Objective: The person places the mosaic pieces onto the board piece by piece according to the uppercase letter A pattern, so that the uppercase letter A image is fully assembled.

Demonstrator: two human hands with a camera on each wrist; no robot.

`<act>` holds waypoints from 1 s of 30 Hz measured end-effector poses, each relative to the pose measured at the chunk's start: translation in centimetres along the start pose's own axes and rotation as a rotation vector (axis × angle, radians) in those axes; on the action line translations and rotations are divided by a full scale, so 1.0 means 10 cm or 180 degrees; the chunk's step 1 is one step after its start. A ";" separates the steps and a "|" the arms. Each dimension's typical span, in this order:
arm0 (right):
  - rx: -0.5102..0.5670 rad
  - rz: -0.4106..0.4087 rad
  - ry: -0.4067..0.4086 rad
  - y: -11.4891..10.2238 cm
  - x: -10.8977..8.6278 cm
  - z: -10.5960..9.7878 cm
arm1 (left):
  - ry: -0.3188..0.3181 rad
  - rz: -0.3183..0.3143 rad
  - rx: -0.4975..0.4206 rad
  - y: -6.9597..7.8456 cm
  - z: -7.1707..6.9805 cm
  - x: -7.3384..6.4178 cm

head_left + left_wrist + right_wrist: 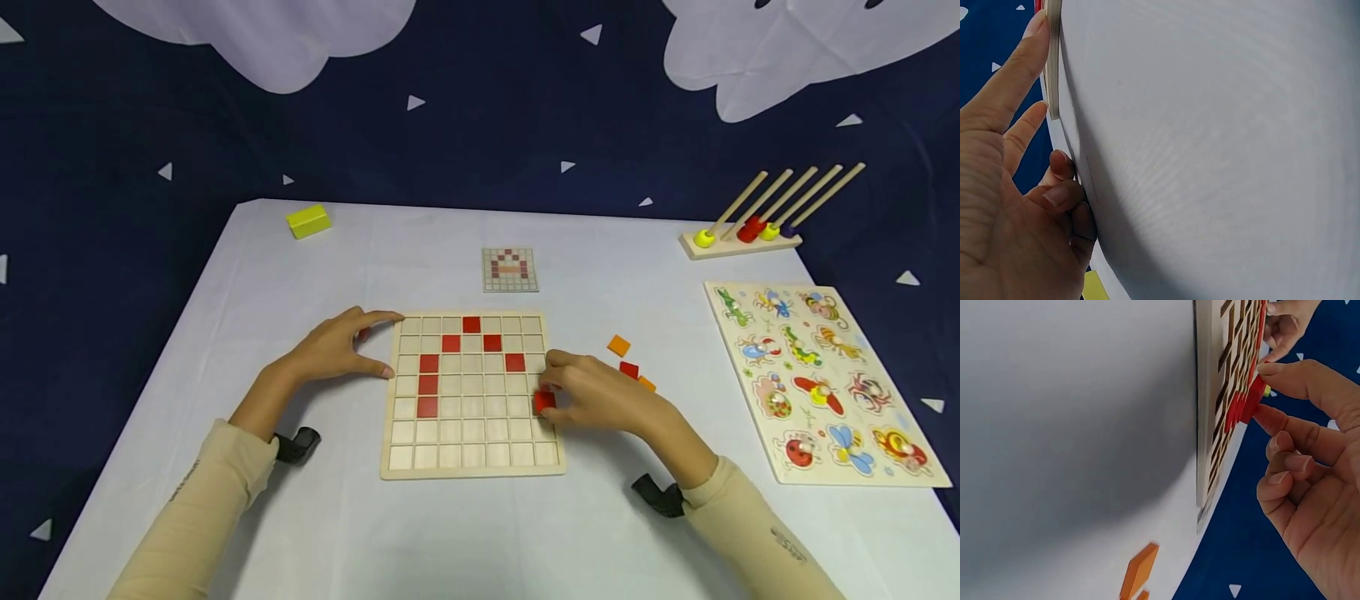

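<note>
A square wooden grid board [472,472] lies flat, with several red tiles set in its cells in an arch-like pattern. My left hand [330,346] rests at the board's left edge, index finger at the top corner and thumb lower down, both fairly straight. Its other fingers bend loosely in the left wrist view. A bit of red [363,335] shows beside that hand, mostly hidden. Between thumb and index finger my right hand [600,392] pinches a red tile [1254,400], tilted over the board's right side.
A small pattern card [510,285] lies behind the board. Orange tiles [618,346] and a loose red tile [628,369] sit right of it. Further right are an insect picture board [825,383] and a peg stand [738,245]. A yellow block [308,222] stands back left.
</note>
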State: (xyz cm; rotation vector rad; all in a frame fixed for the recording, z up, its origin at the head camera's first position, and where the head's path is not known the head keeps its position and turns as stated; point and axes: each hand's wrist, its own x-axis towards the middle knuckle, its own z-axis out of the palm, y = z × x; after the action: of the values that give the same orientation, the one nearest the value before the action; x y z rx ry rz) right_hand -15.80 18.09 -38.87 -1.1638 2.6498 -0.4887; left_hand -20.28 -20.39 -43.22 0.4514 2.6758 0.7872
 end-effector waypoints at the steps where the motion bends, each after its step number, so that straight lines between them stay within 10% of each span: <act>1: -0.0004 -0.0011 -0.0004 -0.01 0.03 0.00 | -0.0003 -0.0003 0.0000 0.00 0.00 0.00; 30: -0.0046 -0.0010 0.0046 -0.01 0.39 0.14 | 0.0032 0.0053 0.0027 -0.01 0.00 -0.01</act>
State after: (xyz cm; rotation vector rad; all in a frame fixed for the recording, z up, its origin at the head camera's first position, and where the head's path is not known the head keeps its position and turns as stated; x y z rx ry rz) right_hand -17.89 14.77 -40.32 -1.1731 2.6683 -0.4812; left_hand -20.21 -20.51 -43.26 0.4737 2.6888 0.7854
